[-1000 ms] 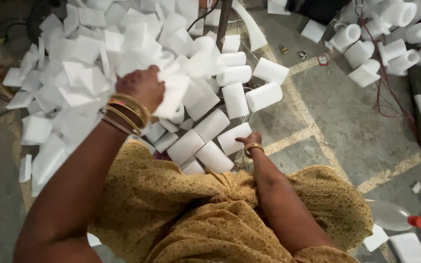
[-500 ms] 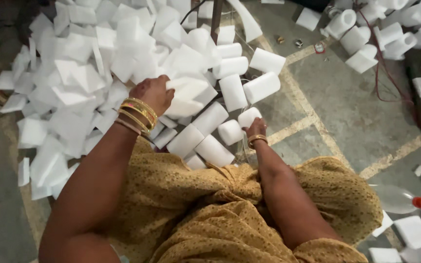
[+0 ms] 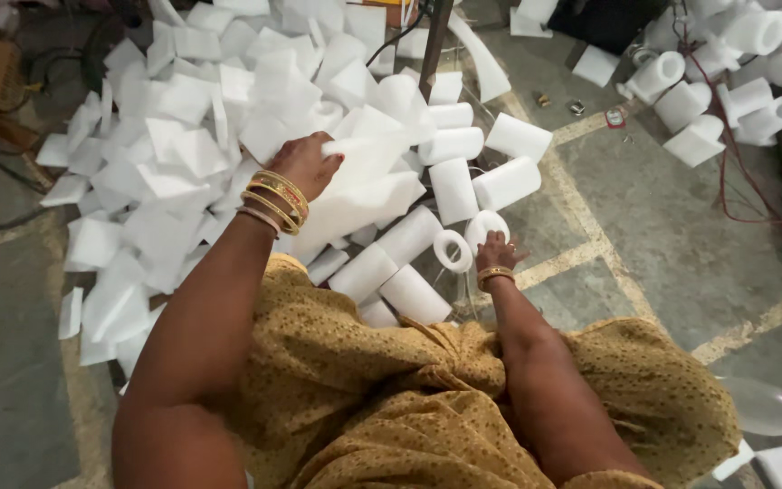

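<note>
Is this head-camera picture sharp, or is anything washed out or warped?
Head view: mostly sharp; the white foam sheets glare nearly featureless, the left hand on them is crisp, the right hand by a white foam roll slightly soft; edges bend, wide-lens style.

White foam sheets (image 3: 183, 163) and white foam tubes (image 3: 454, 186) are showing plain white; gold bangles (image 3: 275, 195) are gleaming at nine o'clock; mustard dotted fabric (image 3: 382, 398) is lying over grey floor (image 3: 681, 244).
</note>
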